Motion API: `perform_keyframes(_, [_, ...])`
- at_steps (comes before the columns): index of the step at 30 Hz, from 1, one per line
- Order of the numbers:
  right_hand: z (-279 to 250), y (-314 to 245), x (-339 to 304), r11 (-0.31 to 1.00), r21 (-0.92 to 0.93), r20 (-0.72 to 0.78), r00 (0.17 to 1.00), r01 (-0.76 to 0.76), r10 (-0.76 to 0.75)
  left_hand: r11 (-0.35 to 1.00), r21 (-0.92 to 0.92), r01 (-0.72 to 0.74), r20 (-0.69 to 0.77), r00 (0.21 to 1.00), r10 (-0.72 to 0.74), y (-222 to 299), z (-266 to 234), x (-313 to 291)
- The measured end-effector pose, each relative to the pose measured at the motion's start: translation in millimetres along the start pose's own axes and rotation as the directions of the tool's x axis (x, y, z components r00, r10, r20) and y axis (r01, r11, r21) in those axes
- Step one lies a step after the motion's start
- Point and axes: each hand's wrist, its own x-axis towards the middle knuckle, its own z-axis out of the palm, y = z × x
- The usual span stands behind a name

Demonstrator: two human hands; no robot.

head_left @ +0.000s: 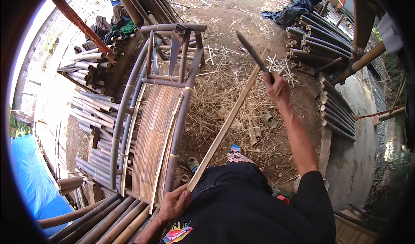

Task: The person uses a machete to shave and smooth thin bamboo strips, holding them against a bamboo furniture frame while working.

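Observation:
My left hand [174, 205] is closed around the near end of a long split bamboo strip [226, 125], close to my body. The strip slants up and away to the right. My right hand [276, 88] grips the handle of a long knife [250, 49] with a dark blade. The blade points forward and left, and it overlaps the strip's far end in the picture; whether they touch I cannot tell. Left of the strip stands a bamboo bench [156, 136] with a slatted surface. A hand saw [176, 49] hangs at its far end.
Shavings [229, 88] litter the dirt ground ahead. Stacked bamboo poles [93, 110] lie left of the bench; another pole stack [322, 41] stands at far right. More poles [116, 220] lie at the lower left, near a blue tarp [34, 175]. A loose sandal [269, 119] sits among the shavings.

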Motion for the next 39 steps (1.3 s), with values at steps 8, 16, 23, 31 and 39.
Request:
perform_keyframes(8, [-74.3, 68.4, 40.7, 0.776, 0.482, -0.005, 0.884, -0.407, 0.467, 0.988, 0.147, 0.049, -0.172, 0.985, -0.023, -51.0, -53.6, -41.4])
perform_keyframes(16, [95.7, -94.2, -81.9, 0.14, 0.654, 0.692, 0.663, -0.743, 0.286, 0.856, 0.478, -0.197, -0.52, 0.722, 0.456, 11.8, -108.5, 195.3])
perform_keyframes(23, [127.9, -146.9, -101.2, -0.111, 0.812, 0.535, 0.656, -0.573, 0.533, 0.699, -0.505, -0.507, -0.451, 0.845, 0.288, 47.9, 23.2, 227.9])
perform_keyframes(31, [70.9, -88.4, -53.2, 0.196, 0.905, 0.231, 0.823, -0.377, 0.519, 0.499, 0.704, -0.504, 0.095, 0.764, 0.638, 79.2, 31.3, 126.0])
perform_keyframes(39, [49.8, -74.0, -24.7, 0.943, 0.311, 0.116, 0.99, -0.116, 0.083, 0.983, -0.173, 0.059, 0.174, 0.984, -0.028, 39.1, -9.5, 141.3])
